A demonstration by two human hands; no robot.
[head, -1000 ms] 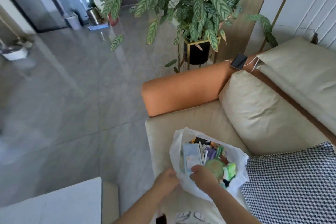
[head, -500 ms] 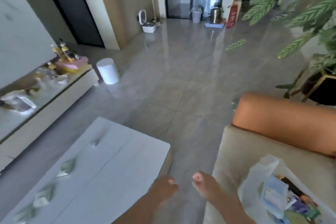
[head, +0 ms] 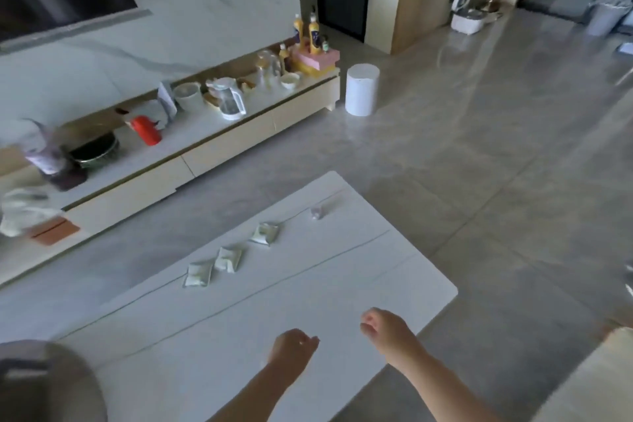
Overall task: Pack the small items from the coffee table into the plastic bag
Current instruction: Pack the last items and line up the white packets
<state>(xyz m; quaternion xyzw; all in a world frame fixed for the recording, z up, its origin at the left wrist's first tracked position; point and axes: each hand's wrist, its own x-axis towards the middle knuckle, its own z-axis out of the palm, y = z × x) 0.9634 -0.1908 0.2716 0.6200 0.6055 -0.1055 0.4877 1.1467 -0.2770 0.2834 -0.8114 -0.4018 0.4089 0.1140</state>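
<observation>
The person is holding both bare forearms out over the near part of the white marble-look rectangular coffee table (head: 342, 284). The left hand (head: 294, 348) is hovering above the tabletop with its fingers loosely curled and nothing in them. The right hand (head: 385, 331) is hanging beside it, near the table's right edge, fingers likewise curled loosely inward and holding nothing. The two hands are sitting close together but apart.

Farther out on the tabletop, three small pale green-and-white flat sachets are lying in a diagonal row, well apart from both hands. The nearest sachet (head: 198, 273) is lying just beside the middle sachet (head: 228, 259), their corners seeming to touch; the farthest sachet (head: 264, 233) is lying a little apart. The row's long axis is running from near-left to far-right, following the thin grey veins in the tabletop. Beyond them a small crumpled clear wrapper (head: 317, 212) is resting near the far corner; blur is hiding which way it is pointing.

Past the table, a long low cream media console (head: 219, 147) is standing against the wall, carrying a clear glass kettle (head: 230, 101) and a red bottle (head: 146, 129). A white cylindrical bin (head: 361, 89) is standing on the grey tiled floor at its end.
</observation>
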